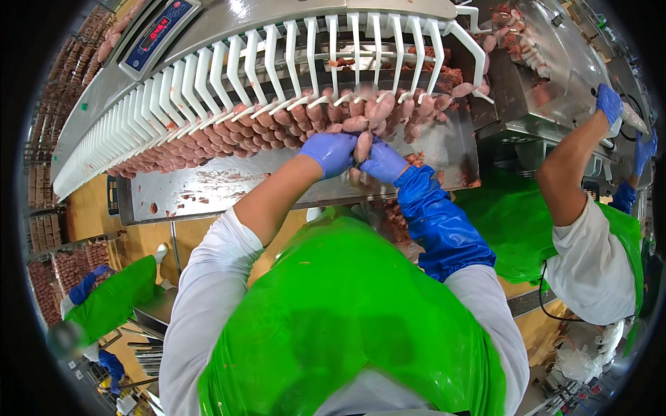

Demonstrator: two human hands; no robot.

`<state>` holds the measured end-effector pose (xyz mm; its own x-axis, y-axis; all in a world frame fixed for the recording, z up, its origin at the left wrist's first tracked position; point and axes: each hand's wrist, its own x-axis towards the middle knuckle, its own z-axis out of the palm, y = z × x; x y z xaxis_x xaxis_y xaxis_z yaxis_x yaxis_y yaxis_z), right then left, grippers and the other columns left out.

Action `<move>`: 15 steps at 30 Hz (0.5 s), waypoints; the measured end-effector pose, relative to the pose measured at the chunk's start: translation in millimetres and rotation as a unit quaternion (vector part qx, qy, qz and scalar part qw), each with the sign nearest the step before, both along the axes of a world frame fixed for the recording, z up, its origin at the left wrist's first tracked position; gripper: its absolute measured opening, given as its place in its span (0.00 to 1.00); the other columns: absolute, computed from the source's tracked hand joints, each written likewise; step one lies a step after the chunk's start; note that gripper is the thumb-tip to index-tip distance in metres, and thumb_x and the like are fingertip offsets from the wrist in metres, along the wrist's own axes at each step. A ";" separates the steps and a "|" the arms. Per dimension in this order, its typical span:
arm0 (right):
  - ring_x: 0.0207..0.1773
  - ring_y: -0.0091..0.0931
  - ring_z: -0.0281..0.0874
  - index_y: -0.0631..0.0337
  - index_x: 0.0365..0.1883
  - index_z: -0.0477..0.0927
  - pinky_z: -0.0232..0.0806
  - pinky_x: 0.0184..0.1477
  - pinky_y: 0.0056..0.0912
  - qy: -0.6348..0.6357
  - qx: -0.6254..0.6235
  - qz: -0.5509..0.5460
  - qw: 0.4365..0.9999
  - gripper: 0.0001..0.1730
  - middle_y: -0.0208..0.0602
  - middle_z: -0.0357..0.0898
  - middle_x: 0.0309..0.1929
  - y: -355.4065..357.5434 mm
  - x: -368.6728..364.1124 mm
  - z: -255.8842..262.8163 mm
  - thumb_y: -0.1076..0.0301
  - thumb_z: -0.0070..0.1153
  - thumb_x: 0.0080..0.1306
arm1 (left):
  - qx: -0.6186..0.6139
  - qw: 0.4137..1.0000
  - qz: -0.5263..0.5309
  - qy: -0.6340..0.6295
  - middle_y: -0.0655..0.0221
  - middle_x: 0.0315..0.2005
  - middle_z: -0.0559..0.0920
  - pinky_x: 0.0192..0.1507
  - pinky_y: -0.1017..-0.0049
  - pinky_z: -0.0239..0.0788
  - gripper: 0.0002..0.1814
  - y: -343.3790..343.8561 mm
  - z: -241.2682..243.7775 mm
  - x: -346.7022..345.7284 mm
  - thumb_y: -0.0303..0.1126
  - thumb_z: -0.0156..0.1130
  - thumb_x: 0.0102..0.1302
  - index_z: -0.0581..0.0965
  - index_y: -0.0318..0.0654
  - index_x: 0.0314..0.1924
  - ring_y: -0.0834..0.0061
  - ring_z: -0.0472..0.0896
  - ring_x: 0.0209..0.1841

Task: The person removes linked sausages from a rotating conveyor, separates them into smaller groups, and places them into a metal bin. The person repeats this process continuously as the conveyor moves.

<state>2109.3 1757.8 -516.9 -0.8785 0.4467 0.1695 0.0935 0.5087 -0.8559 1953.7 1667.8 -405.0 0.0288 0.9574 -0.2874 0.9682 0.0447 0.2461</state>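
Note:
Strings of linked raw sausages (281,125) hang in a long row from a rack of white plastic hooks (250,67). My left hand (331,154), in a purple glove, has its fingers curled at the links near the row's right part. My right hand (384,161), in a purple glove with a blue sleeve cover, is close beside it. Both hands grip the sausage string, and one upright link (363,146) shows between them. Another link hangs just below. The fingertips are partly hidden by the sausages. Beneath lies a shallow metal tray (208,182) with meat scraps.
A digital scale (156,34) stands at the upper left. At the right a co-worker's gloved hand (610,106) is over a steel machine table (551,99). Another person in a green apron (119,296) is at the lower left, near racks of sausages (70,270).

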 end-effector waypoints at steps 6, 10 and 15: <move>0.40 0.35 0.82 0.63 0.52 0.77 0.72 0.45 0.41 -0.102 -0.245 0.055 0.962 0.21 0.39 0.82 0.43 9.0 47.8 11.1 0.55 0.52 0.70 | -0.053 0.992 -0.110 0.038 0.54 0.40 0.84 0.65 0.51 0.59 0.20 2.8 7.5 1.5 0.50 0.56 0.65 0.81 0.46 0.46 0.53 0.81 0.50; 0.51 0.22 0.76 0.63 0.59 0.74 0.69 0.56 0.30 -0.154 -0.408 0.152 0.887 0.20 0.31 0.78 0.52 -22.7 52.1 -8.4 0.59 0.45 0.77 | -0.076 0.984 -0.156 -0.034 0.57 0.37 0.85 0.61 0.51 0.58 0.20 -9.4 16.1 5.4 0.53 0.58 0.65 0.81 0.47 0.45 0.54 0.82 0.48; 0.55 0.32 0.75 0.63 0.63 0.71 0.67 0.62 0.37 0.166 -0.721 -0.007 0.672 0.27 0.39 0.77 0.54 -38.1 2.9 -34.3 0.55 0.50 0.72 | -0.093 0.986 -0.125 0.060 0.62 0.41 0.85 0.54 0.56 0.66 0.15 -19.7 4.0 10.7 0.48 0.59 0.64 0.83 0.51 0.45 0.59 0.82 0.49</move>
<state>2112.2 1719.7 -551.3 -0.8933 0.3641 -0.2635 -0.2279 -0.8723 -0.4327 1964.4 1648.1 -401.0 0.2116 0.8554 -0.4728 0.9765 -0.1649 0.1387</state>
